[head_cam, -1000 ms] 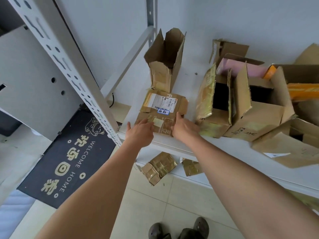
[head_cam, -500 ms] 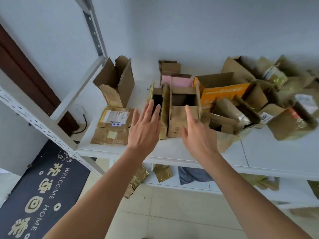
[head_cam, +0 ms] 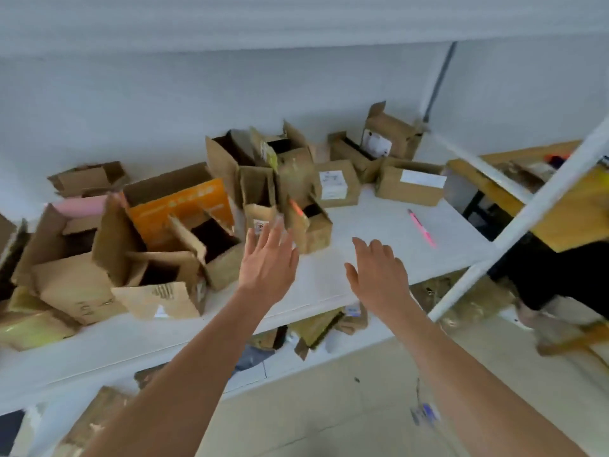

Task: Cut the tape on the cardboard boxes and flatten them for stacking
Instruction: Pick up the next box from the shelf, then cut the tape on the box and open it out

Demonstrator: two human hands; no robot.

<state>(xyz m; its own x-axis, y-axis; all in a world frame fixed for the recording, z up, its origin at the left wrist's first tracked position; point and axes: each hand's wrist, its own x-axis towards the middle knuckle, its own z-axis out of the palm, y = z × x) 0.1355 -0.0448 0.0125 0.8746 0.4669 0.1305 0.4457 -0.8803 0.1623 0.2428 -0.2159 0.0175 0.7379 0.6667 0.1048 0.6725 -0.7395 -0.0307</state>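
We have single head view; looks forward and down from above over white shelf (head_cam: 379, 225); close, within arm's reach; frame motion-blurred.

The white shelf (head_cam: 369, 222) carries cardboard boxes (head_cam: 171, 232) and a pink cutter (head_cam: 421, 227).

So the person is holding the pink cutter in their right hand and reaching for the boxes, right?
Not quite. The head view shows the right hand open and holding nothing; the pink cutter lies on the white shelf, apart from both hands. The rest fits: the left hand is open too, and both reach toward the boxes.
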